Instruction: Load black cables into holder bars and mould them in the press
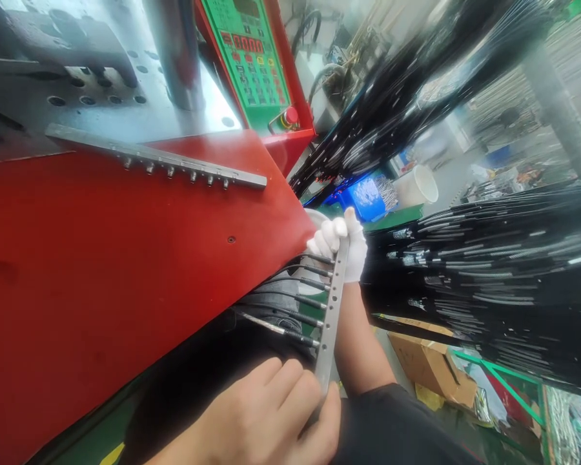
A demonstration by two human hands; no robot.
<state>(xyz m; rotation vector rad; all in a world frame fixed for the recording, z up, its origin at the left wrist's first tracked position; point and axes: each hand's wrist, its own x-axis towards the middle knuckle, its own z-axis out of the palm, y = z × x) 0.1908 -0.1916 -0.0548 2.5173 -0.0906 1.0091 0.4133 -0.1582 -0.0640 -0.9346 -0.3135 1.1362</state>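
A narrow metal bar (334, 300) with a row of holes slants between my two hands. My left hand (283, 407), bare, is closed on the bar's near end, with fingers over it and thumb beneath. White-gloved, my right hand (351, 248) grips the far end, thumb pointing up. Several black cables (290, 298) run from the bar's left side toward the red machine's edge; their other ends are hidden. A second metal bar (198, 166) with small studs along one side rests on the red machine surface (126, 278), away from both hands.
A green control panel (254, 64) with a red button (289, 116) stands beyond the machine. Large bundles of black cables (489, 258) hang at the right. Further off are a blue bin (365, 199), a white bucket (419, 185) and a cardboard box (428, 361).
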